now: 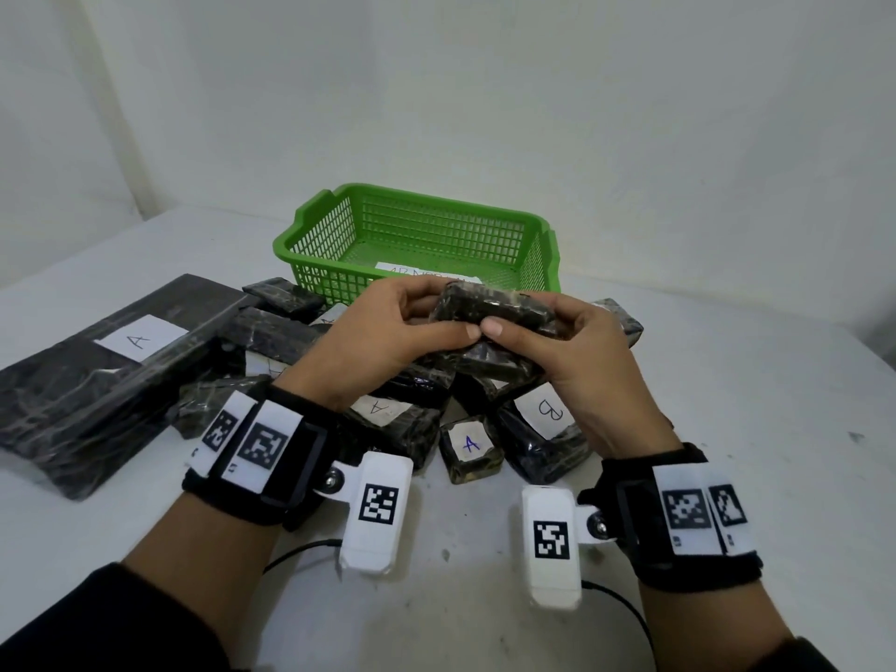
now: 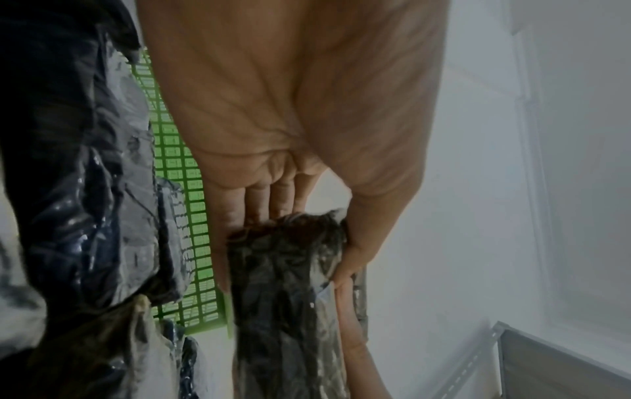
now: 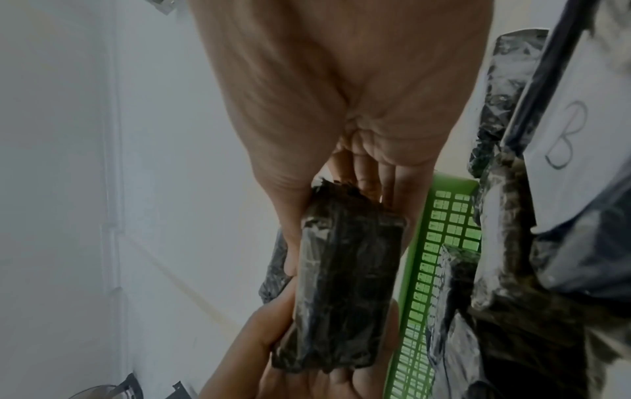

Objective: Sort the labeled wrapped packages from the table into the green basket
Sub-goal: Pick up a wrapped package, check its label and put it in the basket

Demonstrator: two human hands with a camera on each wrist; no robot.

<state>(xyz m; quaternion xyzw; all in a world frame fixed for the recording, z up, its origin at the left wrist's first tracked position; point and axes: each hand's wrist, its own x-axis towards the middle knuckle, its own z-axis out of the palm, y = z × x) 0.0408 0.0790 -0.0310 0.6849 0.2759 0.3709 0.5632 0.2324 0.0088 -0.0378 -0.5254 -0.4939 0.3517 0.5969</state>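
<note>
Both the left hand (image 1: 388,332) and the right hand (image 1: 577,351) pinch one dark wrapped package (image 1: 489,308), raised above the pile just short of the green basket (image 1: 310,244); with no label showing, it risks being missorted.

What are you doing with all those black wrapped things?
A person is sorting wrapped packages. Both hands, left hand and right hand, hold one small dark package above the pile on the table; no label shows on it. The green basket behind holds only a paper slip.
</note>
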